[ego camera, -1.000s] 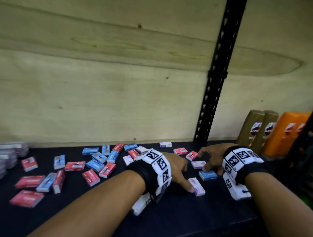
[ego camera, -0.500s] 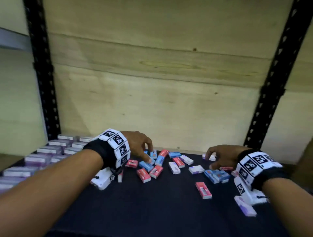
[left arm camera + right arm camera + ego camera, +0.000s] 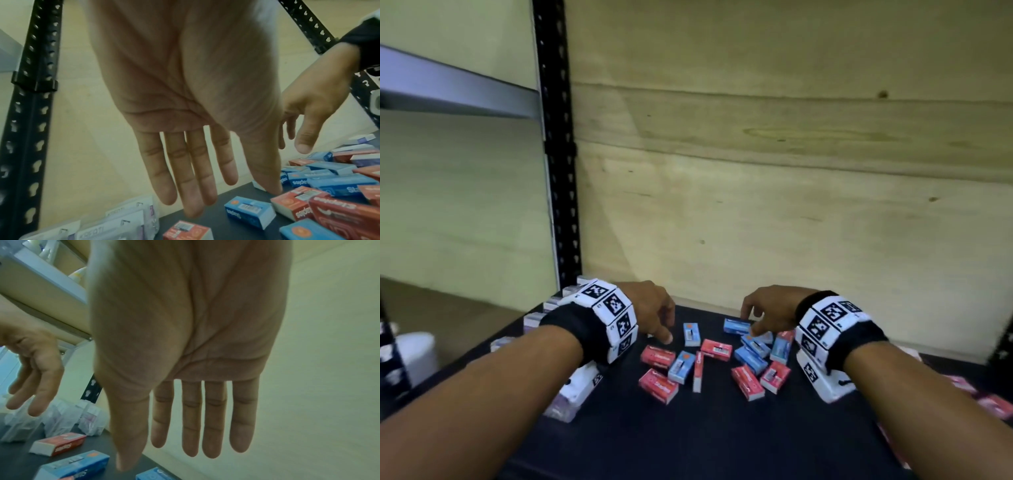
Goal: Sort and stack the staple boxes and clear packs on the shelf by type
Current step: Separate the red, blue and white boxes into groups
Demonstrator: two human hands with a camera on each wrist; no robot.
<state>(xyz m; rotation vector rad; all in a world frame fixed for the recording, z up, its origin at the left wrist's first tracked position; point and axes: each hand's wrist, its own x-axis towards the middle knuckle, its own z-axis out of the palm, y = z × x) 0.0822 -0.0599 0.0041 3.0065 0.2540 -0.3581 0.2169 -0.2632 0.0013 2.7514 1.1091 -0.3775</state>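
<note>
Several red and blue staple boxes lie scattered on the dark shelf (image 3: 688, 438), among them a red box (image 3: 716, 349) and a blue box (image 3: 691, 334). My left hand (image 3: 661, 322) hovers at the pile's left edge, fingers straight and empty, thumb tip close to a red box (image 3: 296, 204). My right hand (image 3: 756, 315) hangs over the blue boxes (image 3: 736, 325) on the right, also open and empty. In the wrist views the left hand (image 3: 230, 175) and right hand (image 3: 160, 443) show bare palms. Clear packs (image 3: 123, 224) lie stacked at the shelf's left end.
A black perforated upright (image 3: 558, 154) stands at the back left, with a plywood back wall (image 3: 791, 205) behind the shelf. More red boxes (image 3: 989, 404) lie at the far right edge. A grey beam (image 3: 458, 89) and a white object (image 3: 414, 353) sit beyond the left side.
The view has swung left along the shelf. Both hands have moved left with it, from the white and blue boxes to the red and blue pile. Neither hand holds anything.
</note>
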